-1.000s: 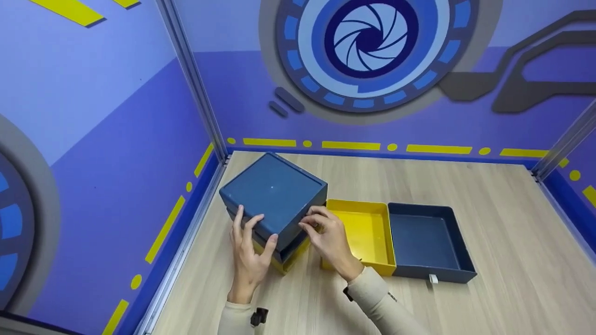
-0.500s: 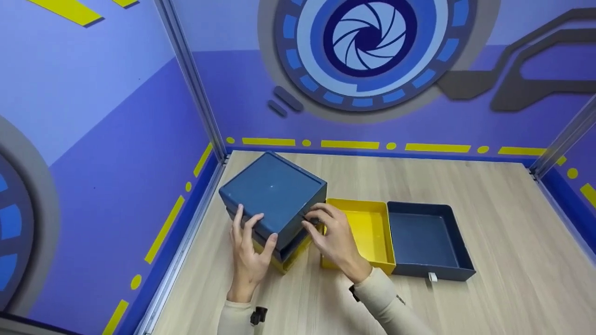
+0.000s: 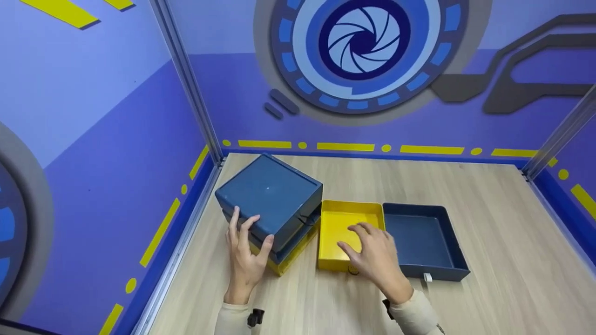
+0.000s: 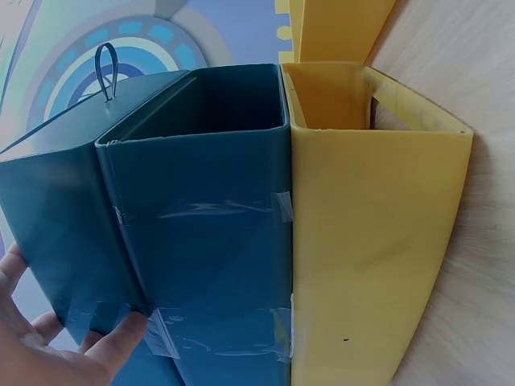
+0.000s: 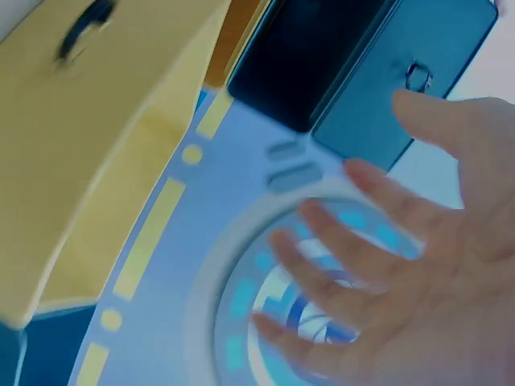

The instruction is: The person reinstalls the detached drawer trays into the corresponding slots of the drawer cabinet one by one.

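Note:
A stack of drawer units stands turned at an angle on the left, with a dark blue top unit [image 3: 269, 193] that is closed and has a thin black loop pull [image 3: 306, 219]. Below it, a blue shell [image 4: 201, 241] and a yellow shell [image 4: 378, 241] show open fronts. My left hand [image 3: 244, 260] rests on the top unit's near corner, fingers spread over its edge and thumb against the side. To the right, my right hand [image 3: 377, 256] is held over the yellow drawer [image 3: 330, 232] with its fingers apart and nothing in them.
Beside the yellow drawer, edge to edge, lies a dark blue drawer [image 3: 423, 242] with a white tab [image 3: 428, 277] at its front. A black ring pull [image 3: 354, 270] sits on the yellow drawer's front. Printed panels [image 3: 354, 102] enclose the wooden tabletop [image 3: 489, 209].
My right hand has left the loop pull on the top unit and moved right, over the yellow drawer, its fingers spreading. The left hand stays on the stack.

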A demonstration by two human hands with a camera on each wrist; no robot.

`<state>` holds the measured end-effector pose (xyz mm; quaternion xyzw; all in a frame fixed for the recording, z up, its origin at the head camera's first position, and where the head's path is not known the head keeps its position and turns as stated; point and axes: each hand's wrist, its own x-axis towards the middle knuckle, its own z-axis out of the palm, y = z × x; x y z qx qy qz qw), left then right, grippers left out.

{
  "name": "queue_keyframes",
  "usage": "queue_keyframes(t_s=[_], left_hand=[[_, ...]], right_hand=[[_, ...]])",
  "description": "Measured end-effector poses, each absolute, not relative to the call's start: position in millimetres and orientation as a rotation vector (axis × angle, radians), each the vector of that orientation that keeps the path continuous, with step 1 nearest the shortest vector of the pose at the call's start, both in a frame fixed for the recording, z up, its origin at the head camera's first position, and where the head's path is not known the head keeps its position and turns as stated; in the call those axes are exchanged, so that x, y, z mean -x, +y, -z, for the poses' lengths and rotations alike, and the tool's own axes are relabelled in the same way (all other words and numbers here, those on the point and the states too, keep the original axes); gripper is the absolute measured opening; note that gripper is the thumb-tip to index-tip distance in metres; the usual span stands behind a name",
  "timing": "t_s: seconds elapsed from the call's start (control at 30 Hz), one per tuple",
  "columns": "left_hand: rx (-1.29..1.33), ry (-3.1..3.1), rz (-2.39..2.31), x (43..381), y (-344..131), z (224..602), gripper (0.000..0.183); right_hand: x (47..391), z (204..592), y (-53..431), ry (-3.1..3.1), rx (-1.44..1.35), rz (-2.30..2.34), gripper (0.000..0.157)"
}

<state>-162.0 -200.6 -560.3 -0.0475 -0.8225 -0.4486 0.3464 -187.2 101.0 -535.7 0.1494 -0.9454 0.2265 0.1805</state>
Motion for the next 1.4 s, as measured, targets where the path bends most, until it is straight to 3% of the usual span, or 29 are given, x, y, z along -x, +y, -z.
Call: queue_keyframes(t_s=[0.2, 0.4, 0.57, 0.8, 1.0, 1.13, 1.4], left_hand=[[0.120, -2.149, 1.156, 161, -202, 561, 0.054], [0.115, -2.143, 1.154, 163, -203, 560, 0.054], [0.123, -2.145, 1.146, 164, -201, 559, 0.054], [0.115, -2.152, 1.157, 164, -199, 559, 0.054], [0.100, -2.151, 1.167, 163, -201, 561, 0.054], [0.103, -2.139, 1.168, 163, -198, 563, 0.054], [0.100, -2.142, 1.168, 161, -199, 563, 0.054]], right_hand=[[186, 539, 135, -2.839, -0.127, -0.621, 0.057], [185, 551, 162, -2.900, 0.051, -0.672, 0.056], [175, 571, 179, -2.967, 0.123, -0.629, 0.053], [157, 591, 197, -3.008, 0.145, -0.522, 0.063], [137, 605, 202, -2.878, 0.255, -0.292, 0.058], [136, 615, 206, -2.845, 0.231, -0.377, 0.058], [144, 619, 216, -2.783, 0.136, -0.506, 0.036]])
